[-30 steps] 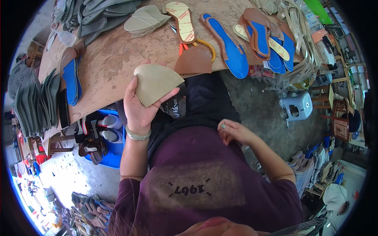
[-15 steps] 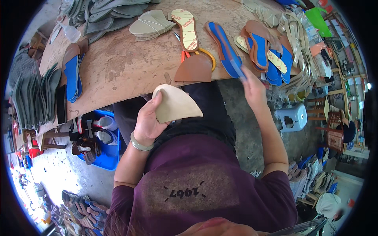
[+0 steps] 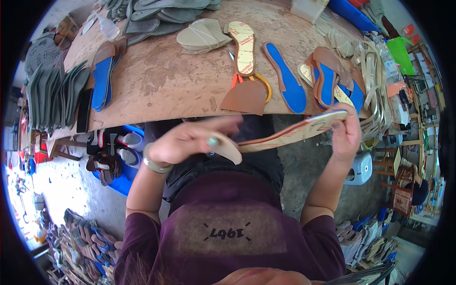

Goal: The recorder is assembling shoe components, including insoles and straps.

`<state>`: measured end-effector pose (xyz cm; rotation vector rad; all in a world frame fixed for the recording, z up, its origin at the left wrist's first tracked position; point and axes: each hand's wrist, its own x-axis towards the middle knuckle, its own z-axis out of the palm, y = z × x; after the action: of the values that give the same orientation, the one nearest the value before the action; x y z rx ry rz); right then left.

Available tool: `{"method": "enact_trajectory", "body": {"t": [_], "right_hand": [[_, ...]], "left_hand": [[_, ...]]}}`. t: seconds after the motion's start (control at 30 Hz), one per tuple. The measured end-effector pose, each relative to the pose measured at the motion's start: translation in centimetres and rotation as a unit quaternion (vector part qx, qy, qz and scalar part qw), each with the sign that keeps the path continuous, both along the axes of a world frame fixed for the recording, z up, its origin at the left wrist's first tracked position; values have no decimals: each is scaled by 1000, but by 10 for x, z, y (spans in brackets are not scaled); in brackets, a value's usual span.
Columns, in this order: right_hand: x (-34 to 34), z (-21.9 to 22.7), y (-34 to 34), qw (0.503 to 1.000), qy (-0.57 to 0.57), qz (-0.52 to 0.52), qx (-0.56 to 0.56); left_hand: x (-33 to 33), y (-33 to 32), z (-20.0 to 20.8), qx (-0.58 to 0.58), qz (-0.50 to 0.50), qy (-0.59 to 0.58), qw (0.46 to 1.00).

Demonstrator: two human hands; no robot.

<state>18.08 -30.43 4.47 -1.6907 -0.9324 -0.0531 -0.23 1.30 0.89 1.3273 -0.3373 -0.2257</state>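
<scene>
Fingers of the right hand (image 3: 346,134) close on one end of a cream-bottomed insole (image 3: 290,135), whose other end lies at the curved beige piece (image 3: 229,148) in the left hand (image 3: 183,142); thumb on that piece, its other fingers stretch loosely, blurred. Both things are in the air before the desk (image 3: 156,102). At its near edge lies a brown piece (image 3: 244,97); beyond, a blue insole (image 3: 285,78), then bundled beige pieces (image 3: 202,37) and piled grey soles (image 3: 164,20).
</scene>
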Motion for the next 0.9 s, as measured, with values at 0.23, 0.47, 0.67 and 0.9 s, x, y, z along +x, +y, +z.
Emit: {"method": "enact_trajectory", "body": {"t": [0.23, 0.47, 0.67, 0.9], "right_hand": [[-47, -52, 100, 866, 365, 97, 327], [-29, -64, 76, 884, 336, 24, 324], [-92, -72, 65, 970, 238, 42, 17], [-123, -88, 69, 930, 360, 49, 59]], "left_hand": [[-6, -43, -45, -114, 129, 115, 978], [11, -36, -39, -417, 194, 177, 870], [19, -31, -38, -527, 174, 139, 820], [25, -32, -24, -427, 226, 89, 871]]}}
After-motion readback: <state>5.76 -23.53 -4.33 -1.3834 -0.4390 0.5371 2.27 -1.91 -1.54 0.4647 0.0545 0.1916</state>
